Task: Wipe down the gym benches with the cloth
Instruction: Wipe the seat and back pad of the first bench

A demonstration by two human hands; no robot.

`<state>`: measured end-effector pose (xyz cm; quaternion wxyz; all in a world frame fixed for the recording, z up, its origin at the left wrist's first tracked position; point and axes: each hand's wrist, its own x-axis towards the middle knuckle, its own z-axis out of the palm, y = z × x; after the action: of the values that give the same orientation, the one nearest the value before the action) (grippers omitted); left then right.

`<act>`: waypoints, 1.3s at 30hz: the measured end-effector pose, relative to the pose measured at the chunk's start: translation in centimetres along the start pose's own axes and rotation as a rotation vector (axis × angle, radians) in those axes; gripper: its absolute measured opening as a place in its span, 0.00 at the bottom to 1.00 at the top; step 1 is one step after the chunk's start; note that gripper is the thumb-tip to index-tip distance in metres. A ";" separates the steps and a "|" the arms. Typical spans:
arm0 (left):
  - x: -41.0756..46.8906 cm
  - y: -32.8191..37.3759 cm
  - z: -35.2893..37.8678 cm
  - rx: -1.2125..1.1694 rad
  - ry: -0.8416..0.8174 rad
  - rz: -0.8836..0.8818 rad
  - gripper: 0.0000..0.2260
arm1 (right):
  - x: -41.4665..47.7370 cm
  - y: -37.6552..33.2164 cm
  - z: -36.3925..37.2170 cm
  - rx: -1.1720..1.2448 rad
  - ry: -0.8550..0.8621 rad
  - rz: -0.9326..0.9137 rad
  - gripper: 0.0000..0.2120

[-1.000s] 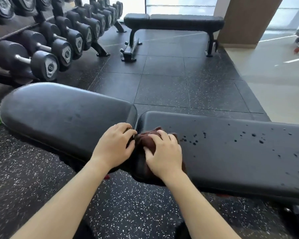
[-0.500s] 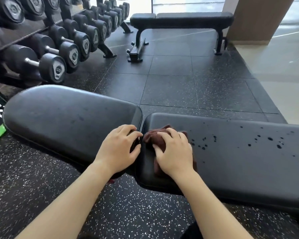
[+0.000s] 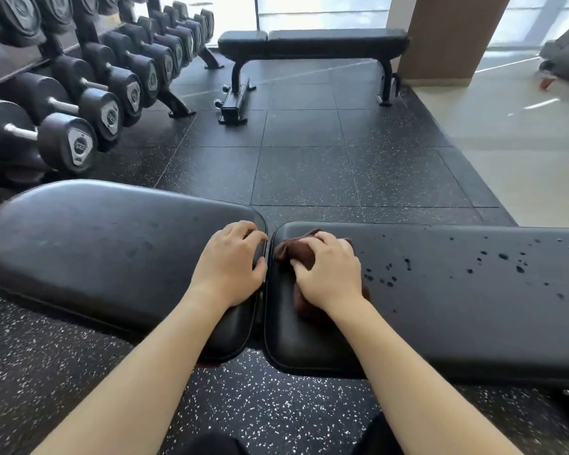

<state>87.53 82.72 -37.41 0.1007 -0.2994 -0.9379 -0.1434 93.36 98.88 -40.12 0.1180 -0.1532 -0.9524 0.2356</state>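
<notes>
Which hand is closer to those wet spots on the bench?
The right hand: it holds the cloth on the spotted pad, beside the wet spots; the left hand grips the end of the other pad, across the gap.

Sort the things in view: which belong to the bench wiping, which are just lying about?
In the job: brown cloth, near bench, its droplets, far bench, right hand, left hand.
Lying about: dumbbells, pillar.
</notes>
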 end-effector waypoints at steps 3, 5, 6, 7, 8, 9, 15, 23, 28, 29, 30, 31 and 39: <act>0.1 -0.1 0.0 -0.022 0.016 -0.007 0.16 | 3.6 -1.2 0.1 -0.020 -0.046 0.044 0.19; 0.0 -0.1 0.0 -0.031 0.026 -0.016 0.16 | 5.3 -1.6 0.0 -0.024 -0.078 0.061 0.19; 0.0 0.0 0.0 -0.035 0.031 -0.021 0.16 | 5.6 -1.6 -0.1 -0.021 -0.091 0.064 0.19; 0.0 0.0 -0.1 -0.037 0.033 -0.024 0.15 | 5.2 -1.5 -0.4 -0.013 -0.100 0.060 0.19; 0.0 0.2 -0.2 -0.037 0.032 -0.021 0.15 | 4.2 -1.2 -0.8 -0.001 -0.104 0.049 0.20; -0.1 0.3 -0.3 -0.033 0.029 -0.011 0.15 | 2.8 -0.8 -1.2 0.015 -0.100 0.031 0.20; -1.1 1.5 -0.2 -0.062 -0.018 0.072 0.11 | -7.7 4.5 -3.9 0.099 0.079 0.014 0.16; -1.7 2.2 0.7 -0.057 -0.070 0.056 0.11 | 0.3 4.5 -4.5 0.007 -0.016 0.176 0.18; -1.6 2.3 0.7 -0.070 -0.042 0.049 0.09 | -6.0 4.4 -4.3 0.043 0.016 0.022 0.18; -1.6 2.3 0.8 -0.074 -0.038 0.045 0.09 | -7.7 4.4 -4.1 0.059 0.055 0.004 0.18; -1.6 2.2 0.8 -0.074 -0.037 0.044 0.09 | -8.7 4.4 -4.0 0.071 0.087 0.004 0.17; -1.5 2.2 0.8 -0.072 -0.038 0.045 0.09 | -9.0 4.5 -3.8 0.075 0.103 0.020 0.17; -1.7 2.1 1.0 -0.049 -0.105 0.056 0.11 | -5.8 2.4 -3.8 -0.013 0.011 0.181 0.21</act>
<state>90.01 83.76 -38.41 0.0481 -0.3350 -0.9294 -0.1475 100.43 100.39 -38.93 0.1002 -0.2408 -0.9356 0.2380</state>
